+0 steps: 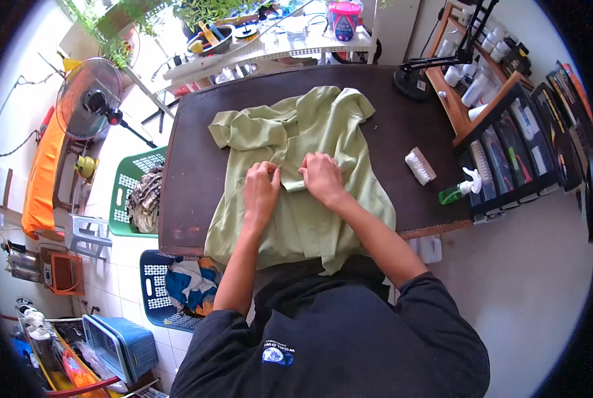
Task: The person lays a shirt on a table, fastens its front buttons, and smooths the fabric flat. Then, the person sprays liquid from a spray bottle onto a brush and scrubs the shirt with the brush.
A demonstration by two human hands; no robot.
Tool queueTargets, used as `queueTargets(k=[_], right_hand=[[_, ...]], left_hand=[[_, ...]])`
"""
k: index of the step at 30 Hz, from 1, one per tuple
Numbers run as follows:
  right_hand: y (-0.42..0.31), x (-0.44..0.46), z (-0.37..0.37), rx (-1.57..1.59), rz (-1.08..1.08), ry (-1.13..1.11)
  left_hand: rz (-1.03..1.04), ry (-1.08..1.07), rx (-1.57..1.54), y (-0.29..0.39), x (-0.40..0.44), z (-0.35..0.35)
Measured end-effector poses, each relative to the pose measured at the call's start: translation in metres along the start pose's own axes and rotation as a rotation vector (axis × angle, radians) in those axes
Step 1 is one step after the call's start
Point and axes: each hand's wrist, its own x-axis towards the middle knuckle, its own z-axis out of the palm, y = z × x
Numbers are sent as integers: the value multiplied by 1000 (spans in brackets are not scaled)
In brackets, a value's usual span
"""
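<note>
A light green short-sleeved shirt (299, 229) lies spread on the dark brown table (189, 156), its sleeves toward the far side and its hem at the near edge. The cloth is wrinkled around its upper part. My left hand (261, 192) is at the middle of the shirt, fingers curled and closed on the fabric. Just to its right, my right hand (324, 178) pinches the cloth near the front opening. A small gap of fabric shows between the two hands. The fingertips are partly hidden.
Right of the shirt are a scrub brush (419, 166) and a green spray bottle (460, 188). A black lamp base (410, 84) and drawer unit (509, 156) stand beyond. Green (118, 222) and blue (151, 306) laundry baskets with clothes sit left, near a fan (90, 99).
</note>
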Motion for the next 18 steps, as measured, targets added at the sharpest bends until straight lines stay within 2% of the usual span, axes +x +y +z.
queueTargets(k=[4,5,9,18], right_hand=[[2,14,0,21,80,-185],[-2,17,-5,20,76,-174],[-17,21,-31,224,207,-179],[-11,25,-18,471,238,-250]], left_hand=[[-5,-39,-37,-1,7,-6],[3,-30,-38,2,11,-12],[-194,-104,-324,16,12,-30],[-213,-11,-456,12,0,-8]])
